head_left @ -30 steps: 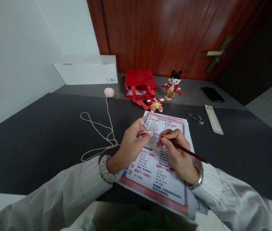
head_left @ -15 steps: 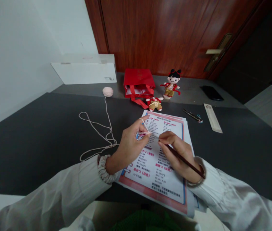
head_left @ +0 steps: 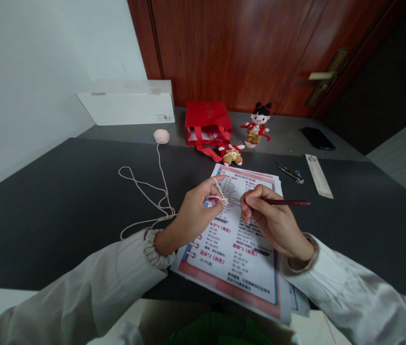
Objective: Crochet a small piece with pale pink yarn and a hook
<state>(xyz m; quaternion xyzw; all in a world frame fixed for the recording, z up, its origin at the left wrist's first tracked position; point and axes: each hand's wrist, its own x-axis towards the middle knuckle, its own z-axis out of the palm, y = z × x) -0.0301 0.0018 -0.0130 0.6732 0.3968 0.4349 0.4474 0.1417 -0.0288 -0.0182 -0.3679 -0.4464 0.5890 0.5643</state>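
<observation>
A small, pale pink crochet piece (head_left: 225, 201), its edge bumpy, sits above the printed sheet (head_left: 220, 275), clamped by the left hand (head_left: 197, 206); pale yarn (head_left: 219, 188) loops over a finger. At three o'clock, the right hand (head_left: 273, 218) grips a dark reddish-brown hook (head_left: 291, 202). Toward half past ten rests the yarn ball (head_left: 162, 136).

Between the white packet (head_left: 319, 176) and the right sleeve (head_left: 346, 278), a hand could pass over the dark surface (head_left: 364, 235), though the hook handle (head_left: 292, 202) juts in. Yarn loops (head_left: 170, 211) cross the left side; the red gift bag (head_left: 208, 116), headless doll (head_left: 232, 155) and standing doll (head_left: 258, 125) obstruct the back.
</observation>
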